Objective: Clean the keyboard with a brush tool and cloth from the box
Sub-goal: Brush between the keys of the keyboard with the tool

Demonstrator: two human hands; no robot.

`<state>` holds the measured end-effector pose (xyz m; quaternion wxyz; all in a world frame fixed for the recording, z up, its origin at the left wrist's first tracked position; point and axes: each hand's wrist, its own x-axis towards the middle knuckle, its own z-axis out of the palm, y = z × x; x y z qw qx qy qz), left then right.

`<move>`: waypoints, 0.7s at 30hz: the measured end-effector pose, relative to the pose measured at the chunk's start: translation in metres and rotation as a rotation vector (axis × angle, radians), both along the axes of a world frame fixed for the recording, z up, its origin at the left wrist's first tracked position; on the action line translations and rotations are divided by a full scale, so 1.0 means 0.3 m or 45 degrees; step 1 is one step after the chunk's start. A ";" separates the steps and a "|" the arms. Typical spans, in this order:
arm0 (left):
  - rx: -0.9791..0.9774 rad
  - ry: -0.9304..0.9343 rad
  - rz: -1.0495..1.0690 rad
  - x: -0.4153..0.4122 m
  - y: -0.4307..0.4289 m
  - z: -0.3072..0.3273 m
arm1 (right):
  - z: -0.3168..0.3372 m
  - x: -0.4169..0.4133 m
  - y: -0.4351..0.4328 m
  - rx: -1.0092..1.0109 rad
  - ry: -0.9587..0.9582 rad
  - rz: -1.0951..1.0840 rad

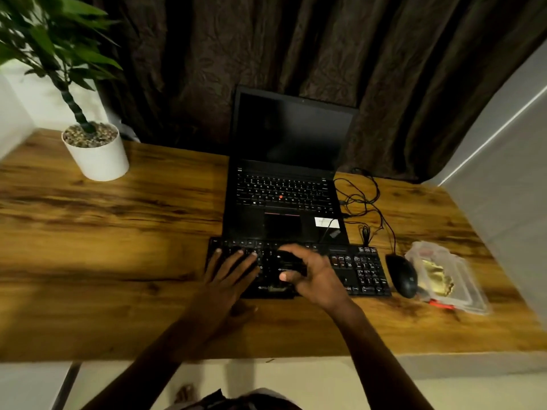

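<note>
On the wooden desk (118,232), the black keyboard (361,270) lies centre; the clear box (473,300) holding the yellow cloth (436,276) sits at three o'clock. The left hand (228,279) rests straight fingers on the keys; the right hand (316,276) grips the dark brush tool (288,261) over them.

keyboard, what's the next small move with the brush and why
Probably sweep the brush sideways along the middle keys. The right hand grips it, a dark tool, just over the middle of the keyboard. The left hand lies flat on the left keys, seemingly steadying it. The cloth sits in the box beyond the mouse, so wiping likely comes later.
</note>
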<state>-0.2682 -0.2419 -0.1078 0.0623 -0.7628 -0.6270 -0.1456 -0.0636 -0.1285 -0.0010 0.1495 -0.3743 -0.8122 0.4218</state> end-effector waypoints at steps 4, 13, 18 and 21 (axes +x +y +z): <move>0.036 -0.042 0.014 0.162 0.045 -0.015 | 0.020 0.080 0.059 -0.015 -0.064 -0.003; 0.060 -0.140 0.168 0.305 0.043 -0.029 | 0.000 0.211 0.106 0.051 -0.107 0.004; 0.089 -0.212 0.207 0.305 0.037 -0.047 | -0.012 0.180 0.085 0.007 -0.023 0.037; 0.094 -0.220 0.204 0.291 0.047 -0.071 | -0.008 0.248 0.129 0.023 -0.106 0.001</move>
